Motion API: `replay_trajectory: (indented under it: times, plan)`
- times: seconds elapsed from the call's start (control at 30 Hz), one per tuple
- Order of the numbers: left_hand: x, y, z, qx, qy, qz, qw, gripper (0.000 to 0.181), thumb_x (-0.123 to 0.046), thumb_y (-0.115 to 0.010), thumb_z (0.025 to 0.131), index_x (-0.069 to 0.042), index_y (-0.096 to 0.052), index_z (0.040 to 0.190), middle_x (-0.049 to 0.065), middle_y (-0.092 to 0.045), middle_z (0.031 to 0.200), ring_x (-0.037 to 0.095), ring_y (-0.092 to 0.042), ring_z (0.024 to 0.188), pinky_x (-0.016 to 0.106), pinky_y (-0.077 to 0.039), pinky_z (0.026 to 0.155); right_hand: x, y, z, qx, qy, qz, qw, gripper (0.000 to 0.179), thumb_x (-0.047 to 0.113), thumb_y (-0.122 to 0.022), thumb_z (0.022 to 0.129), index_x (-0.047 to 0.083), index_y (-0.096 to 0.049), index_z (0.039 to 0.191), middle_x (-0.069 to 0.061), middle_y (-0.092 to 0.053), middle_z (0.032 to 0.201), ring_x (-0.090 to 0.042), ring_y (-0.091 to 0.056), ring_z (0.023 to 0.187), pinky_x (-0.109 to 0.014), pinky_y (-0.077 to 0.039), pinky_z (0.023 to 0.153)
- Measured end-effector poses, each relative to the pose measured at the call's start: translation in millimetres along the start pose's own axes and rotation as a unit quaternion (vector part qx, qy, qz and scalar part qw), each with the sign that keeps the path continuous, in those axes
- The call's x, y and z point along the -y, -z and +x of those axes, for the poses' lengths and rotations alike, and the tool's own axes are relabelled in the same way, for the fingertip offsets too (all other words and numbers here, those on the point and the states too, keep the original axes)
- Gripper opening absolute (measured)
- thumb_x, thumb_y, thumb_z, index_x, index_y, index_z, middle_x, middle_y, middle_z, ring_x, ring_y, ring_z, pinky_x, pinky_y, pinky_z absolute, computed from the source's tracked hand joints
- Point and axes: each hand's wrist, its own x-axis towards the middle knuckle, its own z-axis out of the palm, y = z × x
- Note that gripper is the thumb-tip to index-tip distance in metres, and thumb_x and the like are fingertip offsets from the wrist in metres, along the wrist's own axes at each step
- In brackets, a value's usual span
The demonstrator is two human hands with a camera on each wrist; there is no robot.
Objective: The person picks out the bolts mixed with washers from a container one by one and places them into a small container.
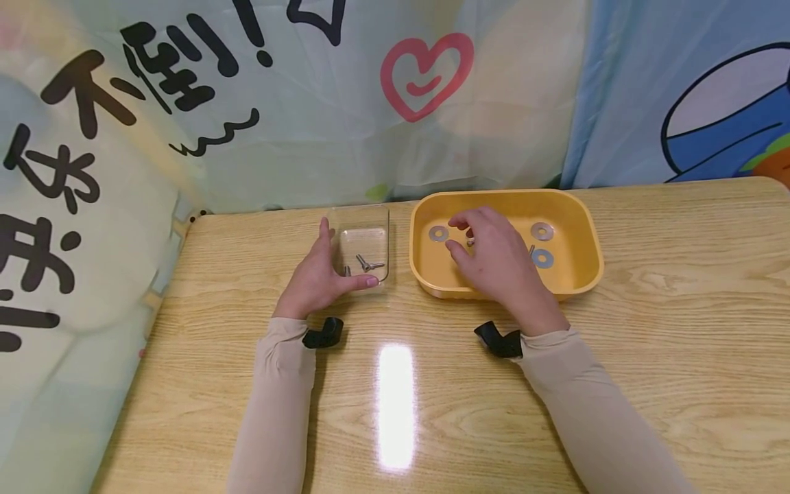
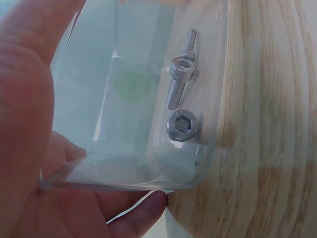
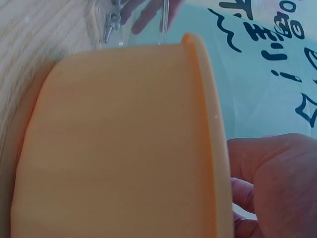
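My left hand [image 1: 316, 278] holds a clear plastic box [image 1: 358, 219], its thumb along the near edge and its fingers round the left side. Inside the box lie a few socket head screws [image 2: 182, 125], clearest in the left wrist view. Over the yellow bin [image 1: 580, 274] hangs my right hand [image 1: 498, 259], thumb and index finger apart, with nothing visible gripped. Flat washers [image 1: 542, 232] lie on the bin floor around it. A small metal piece [image 1: 470, 241] shows beside its fingertips, and part of a screw [image 1: 531, 250] beyond the knuckles. The hand hides some of the contents.
Both containers stand side by side near the back edge of the wooden table [image 1: 444, 384], a narrow gap between them. A printed cloth [image 1: 494, 137] hangs right behind. A black wrist mount [image 1: 498, 341] sits at each cuff.
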Motion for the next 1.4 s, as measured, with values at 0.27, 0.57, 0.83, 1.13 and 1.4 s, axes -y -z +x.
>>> replay_trajectory:
  times: [0.27, 0.57, 0.83, 1.13, 1.4]
  plan:
    - [0.8, 1.3, -0.7, -0.001, -0.002, 0.003, 1.0, 0.139, -0.057, -0.085, 0.075, -0.006, 0.014, 0.159, 0.015, -0.019, 0.166, 0.034, -0.023, 0.15, 0.049, -0.028, 0.118, -9.0, 4.6, -0.9, 0.004, -0.011, -0.002, 0.9999, 0.03, 0.012, -0.068, 0.094, -0.003, -0.065, 0.12, -0.019, -0.06, 0.114, -0.035, -0.06, 0.1, -0.049, -0.049, 0.09]
    - [1.4, 1.5, -2.4, 0.0, 0.002, -0.003, 1.0, 0.14, -0.056, -0.085, 0.074, -0.006, 0.014, 0.159, 0.015, -0.017, 0.166, 0.034, -0.023, 0.15, 0.049, -0.028, 0.118, -19.2, 4.7, 0.2, 0.006, -0.018, -0.007, 0.9998, 0.03, 0.013, -0.069, 0.093, -0.003, -0.065, 0.119, -0.02, -0.06, 0.113, -0.034, -0.058, 0.099, -0.05, -0.047, 0.087]
    - [2.6, -0.1, -2.4, 0.0, 0.006, -0.001, 1.0, 0.14, -0.057, -0.085, 0.074, -0.006, 0.014, 0.159, 0.016, -0.017, 0.166, 0.034, -0.022, 0.15, 0.049, -0.027, 0.118, -27.1, 6.0, 2.6, 0.026, -0.051, -0.009, 0.9983, 0.03, 0.014, -0.069, 0.094, -0.002, -0.065, 0.119, -0.02, -0.06, 0.115, -0.034, -0.056, 0.101, -0.05, -0.046, 0.09]
    - [1.2, -0.3, -2.2, 0.0, 0.005, -0.003, 1.0, 0.14, -0.057, -0.085, 0.074, -0.006, 0.014, 0.16, 0.015, -0.018, 0.166, 0.034, -0.023, 0.15, 0.049, -0.028, 0.118, -34.3, 7.3, 6.2, 0.04, -0.056, -0.029, 0.9972, 0.033, 0.012, -0.071, 0.092, -0.005, -0.064, 0.119, -0.023, -0.06, 0.118, -0.038, -0.055, 0.109, -0.053, -0.042, 0.098]
    - [0.3, -0.6, -0.3, 0.001, 0.006, 0.0, 1.0, 0.14, -0.057, -0.085, 0.074, -0.007, 0.013, 0.16, 0.015, -0.018, 0.166, 0.033, -0.023, 0.15, 0.048, -0.028, 0.118, -37.5, 8.9, 8.7, 0.068, -0.077, -0.051, 0.9934, 0.039, 0.013, -0.071, 0.091, -0.007, -0.062, 0.124, -0.026, -0.058, 0.123, -0.041, -0.053, 0.114, -0.056, -0.039, 0.101]
